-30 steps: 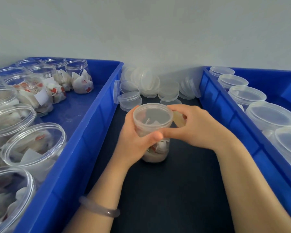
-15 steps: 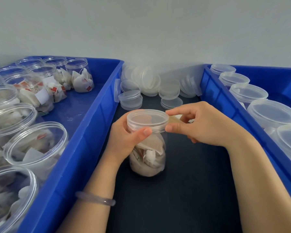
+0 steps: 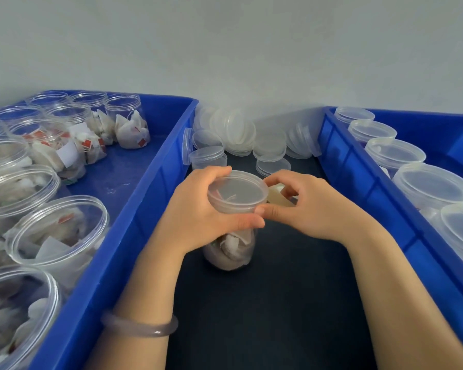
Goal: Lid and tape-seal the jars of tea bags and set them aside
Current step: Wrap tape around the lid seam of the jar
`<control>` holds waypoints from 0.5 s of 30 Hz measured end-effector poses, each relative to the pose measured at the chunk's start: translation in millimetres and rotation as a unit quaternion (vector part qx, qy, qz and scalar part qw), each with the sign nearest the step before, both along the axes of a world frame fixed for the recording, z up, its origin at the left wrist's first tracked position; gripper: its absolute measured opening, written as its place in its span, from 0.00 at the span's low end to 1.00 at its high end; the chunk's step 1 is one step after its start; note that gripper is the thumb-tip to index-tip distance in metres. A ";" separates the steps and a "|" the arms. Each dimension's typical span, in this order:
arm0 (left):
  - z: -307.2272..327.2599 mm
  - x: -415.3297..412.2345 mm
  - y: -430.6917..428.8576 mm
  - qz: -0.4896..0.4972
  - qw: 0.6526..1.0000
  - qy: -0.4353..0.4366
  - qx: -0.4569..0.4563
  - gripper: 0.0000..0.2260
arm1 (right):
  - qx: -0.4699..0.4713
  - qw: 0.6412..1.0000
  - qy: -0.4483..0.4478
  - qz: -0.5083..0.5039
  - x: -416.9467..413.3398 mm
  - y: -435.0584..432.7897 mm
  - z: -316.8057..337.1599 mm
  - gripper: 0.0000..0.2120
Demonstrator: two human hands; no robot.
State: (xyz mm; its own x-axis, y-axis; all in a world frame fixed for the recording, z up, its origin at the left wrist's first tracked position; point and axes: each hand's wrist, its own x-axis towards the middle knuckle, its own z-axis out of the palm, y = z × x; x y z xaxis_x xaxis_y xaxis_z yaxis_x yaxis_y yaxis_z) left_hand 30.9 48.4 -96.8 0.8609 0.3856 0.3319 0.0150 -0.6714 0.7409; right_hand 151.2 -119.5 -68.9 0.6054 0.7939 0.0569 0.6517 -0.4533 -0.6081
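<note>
A clear plastic jar [image 3: 231,249] of tea bags stands on the dark table between two blue bins. Its translucent lid [image 3: 237,193] is on top. My left hand [image 3: 195,214] grips the lid and jar neck from the left, thumb across the front. My right hand [image 3: 302,206] pinches a small roll of pale tape [image 3: 277,196] against the lid's right rim, thumb tip touching the lid's edge.
The left blue bin [image 3: 134,209] holds several open jars of tea bags [image 3: 56,236]. The right blue bin [image 3: 358,188] holds several lidded jars [image 3: 430,185]. Loose lids [image 3: 241,132] are piled at the back of the dark table [image 3: 278,303], against the wall.
The jar has tilted toward me so the lid's top shows. My left hand has shifted higher around the lid, and my right hand has closed in on the rim with the tape.
</note>
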 end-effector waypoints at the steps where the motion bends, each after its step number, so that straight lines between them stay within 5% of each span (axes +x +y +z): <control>1: 5.0 1.0 -0.1 0.014 0.999 0.013 0.045 0.50 | -0.004 1.000 -0.005 -0.002 -1.0 1.5 0.0 0.26; 7: 12.1 -3.4 -3.5 0.008 0.999 0.041 0.013 0.37 | -0.003 0.995 0.088 0.056 -0.9 -10.4 9.3 0.17; 12: 38.8 14.9 -14.8 0.000 0.970 0.218 0.110 0.45 | 0.008 0.996 -0.092 0.002 -2.0 0.2 3.7 0.21; 15: 55.4 36.8 -24.3 0.033 0.944 0.280 0.170 0.37 | 0.006 0.995 -0.097 -0.002 -5.1 3.2 1.3 0.22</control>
State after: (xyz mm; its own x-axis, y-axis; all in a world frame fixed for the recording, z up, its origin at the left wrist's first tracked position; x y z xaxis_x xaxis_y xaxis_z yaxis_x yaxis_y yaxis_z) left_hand 67.7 24.1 -41.5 0.9158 0.3981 -0.0532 0.3909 -0.8529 0.3460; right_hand 146.2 -116.4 -67.5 0.5857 0.7895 0.1834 0.7554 -0.4496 -0.4767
